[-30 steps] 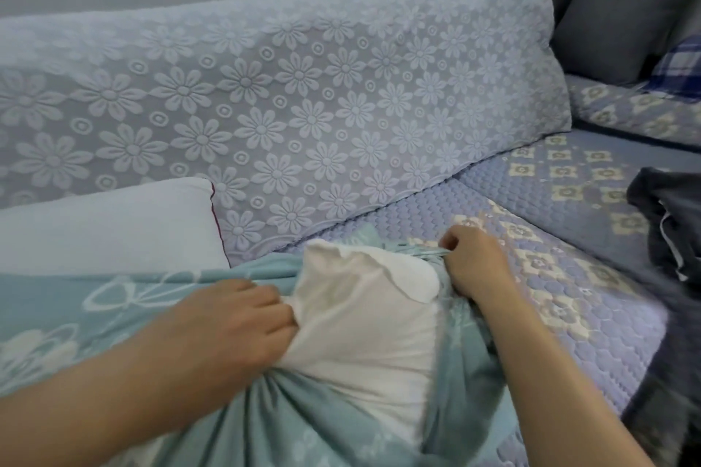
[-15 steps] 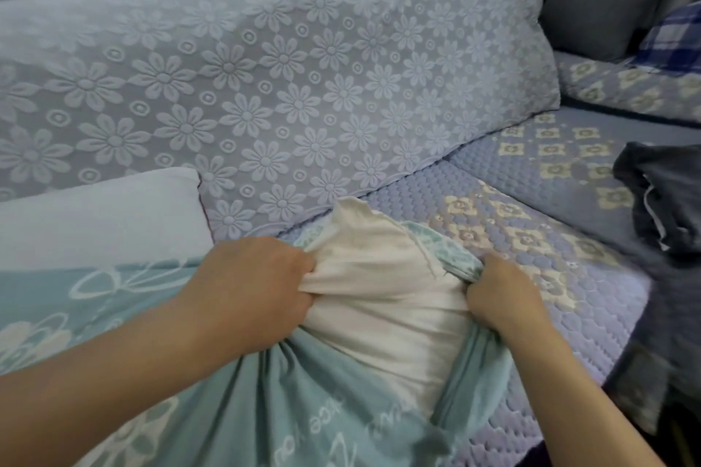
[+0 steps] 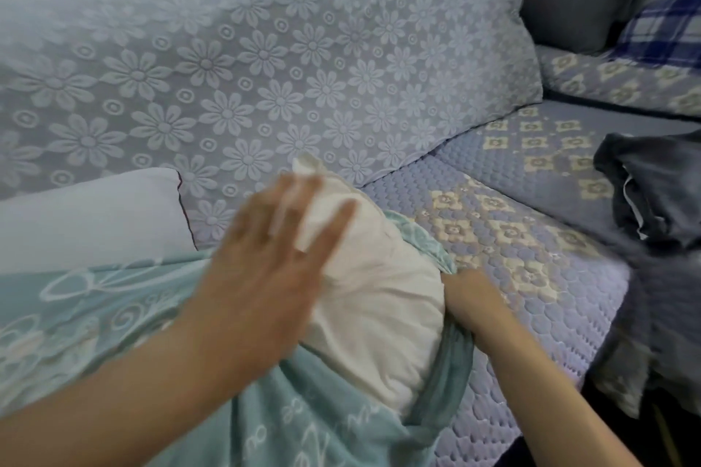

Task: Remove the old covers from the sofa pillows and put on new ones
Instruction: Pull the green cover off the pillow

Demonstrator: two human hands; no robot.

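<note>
at the far left, a white pillow (image 3: 87, 216) lies against the sofa back (image 3: 265, 61), which wears a lacy flower-pattern throw. just in front of it, the teal cover (image 3: 113, 315) with pale swirls spreads across the lower left and is bunched round the cream pillow (image 3: 379, 299), whose top half pokes out of the cover's mouth, one corner standing up near the sofa back.

the left hand (image 3: 265, 277) is blurred, fingers spread and fairly straight, laid flat over the cream pillow's upper left side; it grips nothing that can be seen. to do this step well, that flat palm looks best used to press the stuffing down and in, squeezing the bulge so it passes the opening instead of jamming against the hem. whether the cover is coming off or going on cannot be told from this view alone; either way the same rule holds: work one corner at a time, not the whole width at once.

on the right of the pillow, the right hand (image 3: 470, 303) is curled at the cover's edge, fingers tucked into the fabric where it meets the pillow, seemingly holding the rim. it should keep that rim taut and pull against the palm's push, so the cloth slides and does not wrinkle up.

further right, the quilted sofa seat (image 3: 531, 208) carries a dark grey cloth (image 3: 660, 193), heaped at the edge, and a blue checked cushion (image 3: 667, 26) sits in the far corner.
</note>
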